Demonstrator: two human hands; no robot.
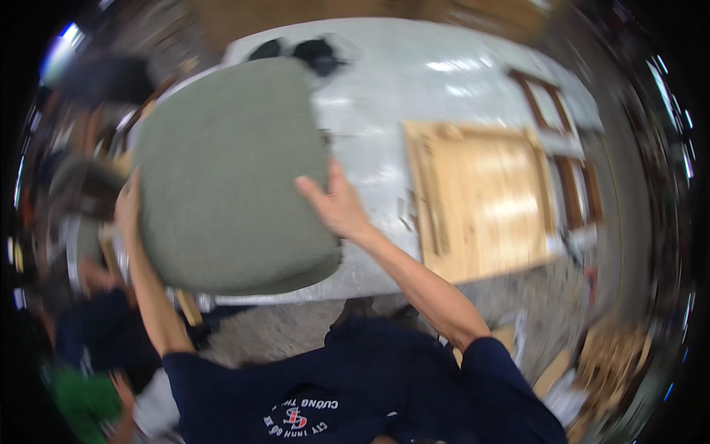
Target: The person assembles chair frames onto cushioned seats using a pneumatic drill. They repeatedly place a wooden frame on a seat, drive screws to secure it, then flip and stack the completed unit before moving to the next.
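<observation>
A large grey-green upholstered seat cushion [233, 177] with rounded corners fills the left part of the table. My left hand [128, 201] grips its left side, the fingers partly hidden behind the edge. On the opposite side, my right hand [336, 207] holds the right edge, with its thumb over the top face and the other fingers along the side. The cushion's underside is hidden. Whether it rests on the table or is raised a little, I cannot tell.
A pale wooden panel [488, 200] with raised rails lies on the plastic-covered table [377, 96]. Brown wooden frames [543, 100] lie at the far right, dark items [316, 55] behind the cushion. Slatted wood [610, 359] stands at lower right. Other people [103, 333] are at the left.
</observation>
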